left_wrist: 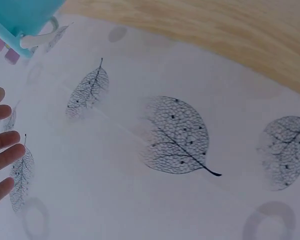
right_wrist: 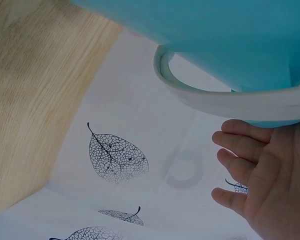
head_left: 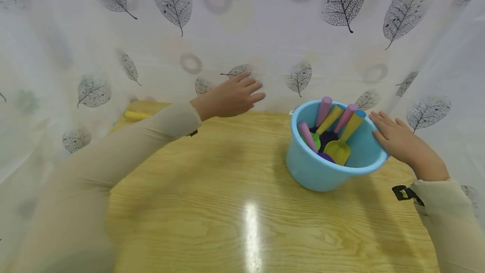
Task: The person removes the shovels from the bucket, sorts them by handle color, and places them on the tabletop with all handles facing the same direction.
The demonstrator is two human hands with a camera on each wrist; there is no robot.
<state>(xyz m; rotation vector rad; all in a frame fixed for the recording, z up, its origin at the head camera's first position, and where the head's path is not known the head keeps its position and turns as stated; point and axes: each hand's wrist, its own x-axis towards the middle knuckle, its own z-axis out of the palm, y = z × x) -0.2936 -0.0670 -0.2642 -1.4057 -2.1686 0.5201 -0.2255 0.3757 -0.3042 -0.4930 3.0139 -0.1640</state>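
Observation:
A light blue bucket (head_left: pixel 314 176) stands tilted toward me on the wooden table, right of the middle. Inside it are several toy shovels: a yellow scoop (head_left: pixel 338 152) with a blue handle end, a pink handle (head_left: pixel 323 111) and others with purple or green blades. My right hand (head_left: pixel 407 144) is at the bucket's right rim, fingers fairly straight; in the right wrist view they lie just below the white bucket handle (right_wrist: pixel 240 102). My left hand (head_left: pixel 231 96) is raised near the table's far edge, fingers spread and nothing in them, left of the bucket.
A yellow rod-like thing (head_left: pixel 136 115) lies at the far left corner of the table (head_left: pixel 212 188), partly behind my left sleeve. A pale curtain (head_left: pixel 242 33) printed with dark leaves hangs along the back and both sides.

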